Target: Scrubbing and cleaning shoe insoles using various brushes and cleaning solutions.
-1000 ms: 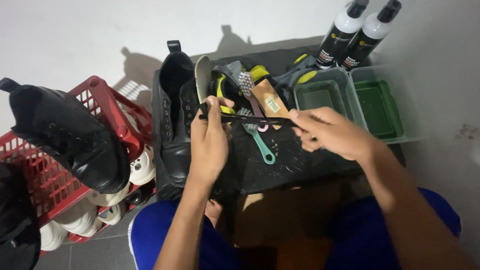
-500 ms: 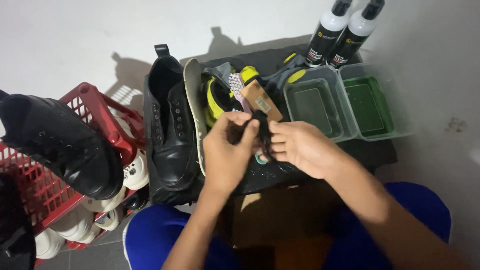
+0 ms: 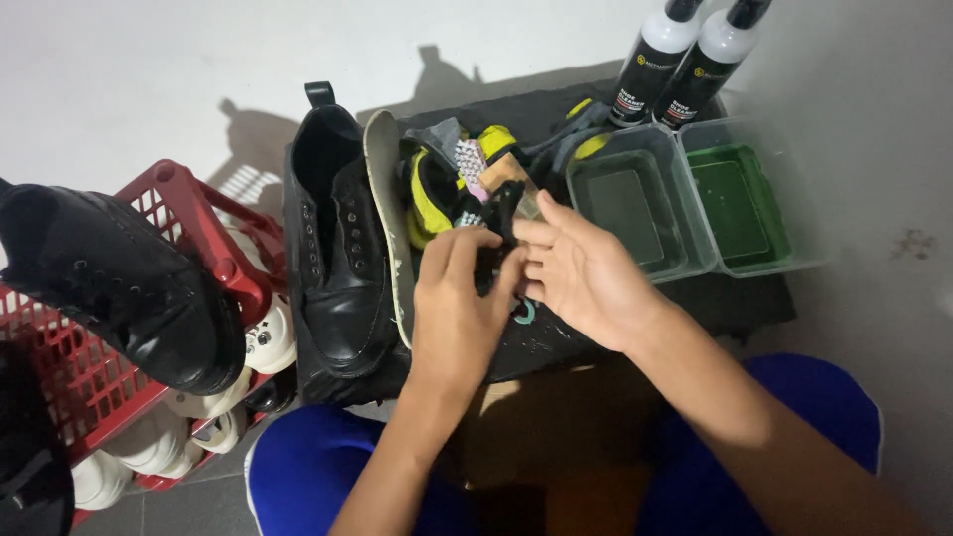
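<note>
My left hand (image 3: 459,298) and my right hand (image 3: 586,273) meet over a dark mat (image 3: 715,298), both pinching a bunched black shoelace (image 3: 499,213) whose folded end sticks up between the fingers. Just left of my left hand a black leather shoe (image 3: 338,248) stands with no lace in its eyelets. A pale insole (image 3: 389,199) leans against its side. Behind my hands lies a pile of brushes and yellow cloths (image 3: 467,164). A teal brush handle (image 3: 524,313) peeks out under my hands.
Two plastic tubs, one clear (image 3: 630,208) and one green-bottomed (image 3: 740,203), hold liquid at the right. Two spray bottles (image 3: 650,60) stand behind them. A red basket (image 3: 189,208) at the left carries another black shoe (image 3: 119,288), with white shoes (image 3: 268,337) beneath.
The lace was stretched taut between my spread hands; my hands have come together and the lace is now folded into a bunch between them.
</note>
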